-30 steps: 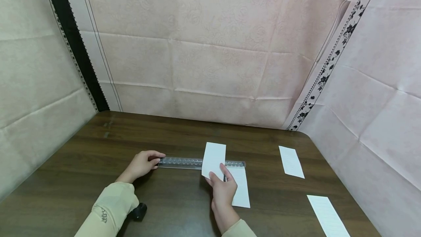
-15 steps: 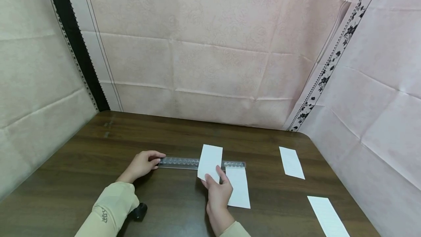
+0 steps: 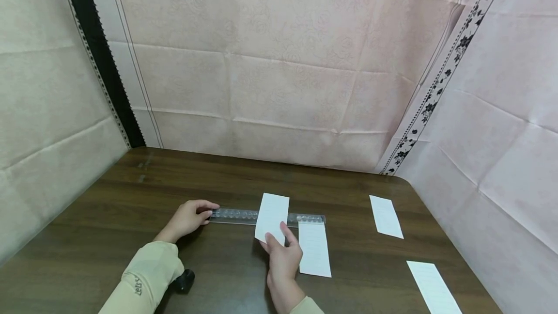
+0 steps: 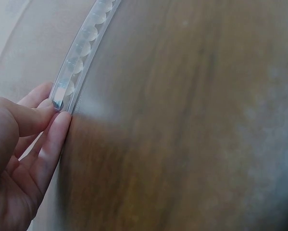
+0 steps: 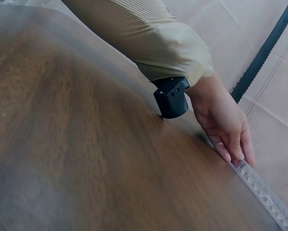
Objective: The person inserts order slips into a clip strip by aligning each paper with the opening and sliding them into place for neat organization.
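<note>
My left hand (image 3: 186, 218) pinches the left end of a clear plastic ruler (image 3: 237, 215) with a wavy pattern along it. Close up in the left wrist view, thumb and fingers (image 4: 51, 130) grip the ruler's tip (image 4: 76, 57). In the head view, my right hand (image 3: 284, 258) holds a white paper slip (image 3: 273, 214) by its lower right corner, thumb on one side and fingers behind. That slip overlaps the ruler's middle. A second, lined slip (image 3: 315, 251) lies just right of it, its top edge at the ruler's right part. The right wrist view shows the left hand (image 5: 225, 120) and ruler, not the right hand.
Two more white slips, an upper one (image 3: 386, 217) and a lower one (image 3: 435, 289), lie toward the table's right side. A black wrist device (image 3: 185, 281) hangs under the left sleeve. Pale cloth (image 3: 287, 86) hangs behind the brown wooden table (image 3: 109, 246).
My right hand has moved left with the paper slip, sliding across the ruler and uncovering more of the lined slip. The left hand and the ruler have stayed in place.
</note>
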`<state>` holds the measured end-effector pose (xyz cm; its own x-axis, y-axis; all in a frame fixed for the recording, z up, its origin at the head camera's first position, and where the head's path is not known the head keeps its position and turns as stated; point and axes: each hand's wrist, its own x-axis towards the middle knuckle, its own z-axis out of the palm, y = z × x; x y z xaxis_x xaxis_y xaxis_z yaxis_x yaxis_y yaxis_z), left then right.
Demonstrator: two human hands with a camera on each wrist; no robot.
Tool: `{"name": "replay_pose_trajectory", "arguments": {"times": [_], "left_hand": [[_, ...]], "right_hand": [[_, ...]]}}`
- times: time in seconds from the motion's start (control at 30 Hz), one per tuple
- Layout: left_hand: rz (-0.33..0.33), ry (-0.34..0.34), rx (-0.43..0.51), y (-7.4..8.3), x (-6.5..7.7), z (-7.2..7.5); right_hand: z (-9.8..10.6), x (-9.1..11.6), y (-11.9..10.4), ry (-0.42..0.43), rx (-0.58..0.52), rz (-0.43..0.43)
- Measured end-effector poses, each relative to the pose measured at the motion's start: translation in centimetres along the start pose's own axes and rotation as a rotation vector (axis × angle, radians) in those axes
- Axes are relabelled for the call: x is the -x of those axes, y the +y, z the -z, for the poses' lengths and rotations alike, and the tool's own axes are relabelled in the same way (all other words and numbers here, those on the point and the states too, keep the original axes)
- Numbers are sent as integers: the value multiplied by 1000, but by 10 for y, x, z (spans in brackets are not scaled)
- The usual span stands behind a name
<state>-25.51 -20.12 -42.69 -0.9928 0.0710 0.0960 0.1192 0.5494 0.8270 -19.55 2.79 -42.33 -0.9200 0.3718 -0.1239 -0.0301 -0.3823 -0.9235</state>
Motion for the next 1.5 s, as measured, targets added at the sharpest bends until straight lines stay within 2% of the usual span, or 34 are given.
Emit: {"name": "replay_pose_trajectory", "arguments": {"times": [0.63, 0.93, 1.5], "left_hand": [[-1, 1, 9, -1, 1, 0], [-1, 9, -25, -2, -1, -1], [5, 9, -32, -5, -3, -1]], "right_hand": [[-9, 15, 11, -6, -50, 42], [-16, 26, 14, -21, -66, 30], [-22, 37, 19, -15, -71, 11]]}}
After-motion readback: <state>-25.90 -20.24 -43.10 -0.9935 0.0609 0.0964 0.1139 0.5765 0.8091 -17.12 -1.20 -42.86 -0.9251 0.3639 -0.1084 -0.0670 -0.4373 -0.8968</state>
